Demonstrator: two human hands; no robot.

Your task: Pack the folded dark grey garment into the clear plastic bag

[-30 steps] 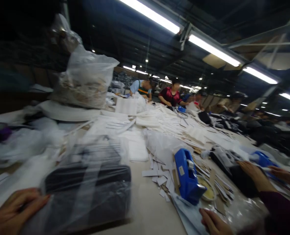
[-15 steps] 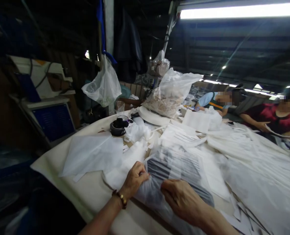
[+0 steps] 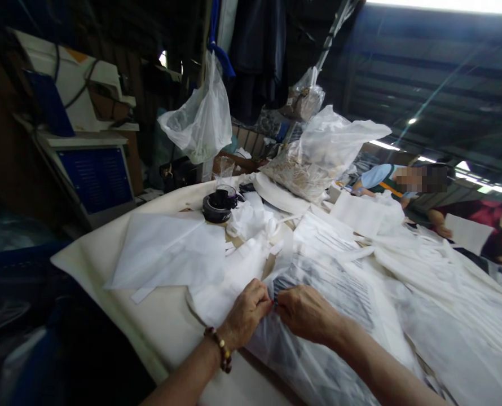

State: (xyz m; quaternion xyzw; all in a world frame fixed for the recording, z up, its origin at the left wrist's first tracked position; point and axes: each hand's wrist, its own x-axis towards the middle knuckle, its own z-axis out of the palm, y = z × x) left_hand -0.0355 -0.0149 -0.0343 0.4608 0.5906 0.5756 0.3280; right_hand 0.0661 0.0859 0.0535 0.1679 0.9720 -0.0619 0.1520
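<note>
A clear plastic bag (image 3: 318, 361) lies on the table in front of me, with something dark and striped, seemingly folded cloth, showing through it. My left hand (image 3: 251, 310), a beaded bracelet at its wrist, pinches the bag near its left edge. Right beside it, my right hand (image 3: 304, 313) is closed on the same plastic, knuckles up. The two sets of fingertips almost meet. A small red spot shows at the left fingertips; I cannot make out what it is.
White sheets (image 3: 166, 248) lie to the left, near a black tape roll (image 3: 217, 207). A stuffed plastic bag (image 3: 314, 158) stands behind. Long white strips (image 3: 437, 265) cover the right side. Two people sit across the table; one holds a white sheet (image 3: 466, 232).
My right hand has moved up and left to meet my left hand at the bag's edge. The view has shifted. The far-right person now holds up a white sheet.
</note>
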